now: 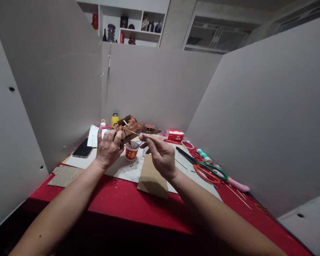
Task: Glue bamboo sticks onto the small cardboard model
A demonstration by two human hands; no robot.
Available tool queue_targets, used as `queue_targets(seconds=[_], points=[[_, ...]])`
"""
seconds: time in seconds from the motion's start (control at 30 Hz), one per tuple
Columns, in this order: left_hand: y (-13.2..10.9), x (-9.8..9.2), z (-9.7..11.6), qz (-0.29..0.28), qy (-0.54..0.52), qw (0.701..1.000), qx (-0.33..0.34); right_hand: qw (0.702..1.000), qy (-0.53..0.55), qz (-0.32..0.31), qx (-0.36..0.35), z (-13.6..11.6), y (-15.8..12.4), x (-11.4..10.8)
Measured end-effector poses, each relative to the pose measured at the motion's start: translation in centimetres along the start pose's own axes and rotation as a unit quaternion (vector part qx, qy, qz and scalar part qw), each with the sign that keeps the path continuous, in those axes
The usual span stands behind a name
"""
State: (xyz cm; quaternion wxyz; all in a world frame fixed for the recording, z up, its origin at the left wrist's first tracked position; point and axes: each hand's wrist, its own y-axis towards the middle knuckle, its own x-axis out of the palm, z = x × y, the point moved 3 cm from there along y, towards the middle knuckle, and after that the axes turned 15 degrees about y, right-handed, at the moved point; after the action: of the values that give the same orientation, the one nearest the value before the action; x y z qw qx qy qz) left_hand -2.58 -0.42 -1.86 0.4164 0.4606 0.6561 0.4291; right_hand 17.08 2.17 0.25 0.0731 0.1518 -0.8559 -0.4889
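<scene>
Grey partition boards wall in a red tabletop (122,202). Fingers of the left hand (108,149) wrap a brown cardboard model (130,127), raised over a red paper cup (131,152) so the thin wooden skewer (138,134), pinched by the right hand (161,156), meets its side.

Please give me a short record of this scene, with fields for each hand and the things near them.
Left hand: holds a brown model, raised over the table
Right hand: pinches a thin stick that points at the model
Below the hands: paper cup, red and white
Right side: scissors, green and orange handles
Left side: phone
Surface: red cloth
</scene>
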Motion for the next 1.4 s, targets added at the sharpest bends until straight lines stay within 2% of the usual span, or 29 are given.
queue_targets(seconds=[0.13, 0.33, 0.4, 0.53, 0.97, 1.13, 1.4], points=[[0.1, 0.0, 0.1, 0.004, 0.004, 1.0, 0.006, 1.0, -0.004, 0.014, -0.006, -0.5, -0.3, -0.4], [-0.1, 0.2, 0.0, -0.018, -0.021, 1.0, -0.008, 0.998, -0.033, -0.028, -0.042, -0.4, -0.6, 0.0], [-0.1, 0.1, -0.1, -0.02, -0.023, 0.999, -0.014, 0.998, -0.04, -0.02, -0.051, -0.5, -0.6, -0.2], [0.0, 0.1, -0.3, -0.031, -0.032, 0.999, -0.02, 0.999, -0.019, 0.009, -0.049, -0.6, -0.4, -0.6], [0.0, 0.1, -0.2, -0.042, -0.052, 0.998, -0.021, 0.998, -0.023, -0.006, -0.05, -0.7, -0.3, -0.7], [-0.1, 0.3, -0.2, -0.042, -0.075, 0.996, -0.034, 0.999, -0.005, 0.032, -0.033, -0.7, 0.2, -1.0], [-0.1, 0.2, -0.2, -0.023, -0.073, 0.996, -0.04, 0.998, -0.007, 0.053, -0.037, -0.5, 0.2, -1.1]])
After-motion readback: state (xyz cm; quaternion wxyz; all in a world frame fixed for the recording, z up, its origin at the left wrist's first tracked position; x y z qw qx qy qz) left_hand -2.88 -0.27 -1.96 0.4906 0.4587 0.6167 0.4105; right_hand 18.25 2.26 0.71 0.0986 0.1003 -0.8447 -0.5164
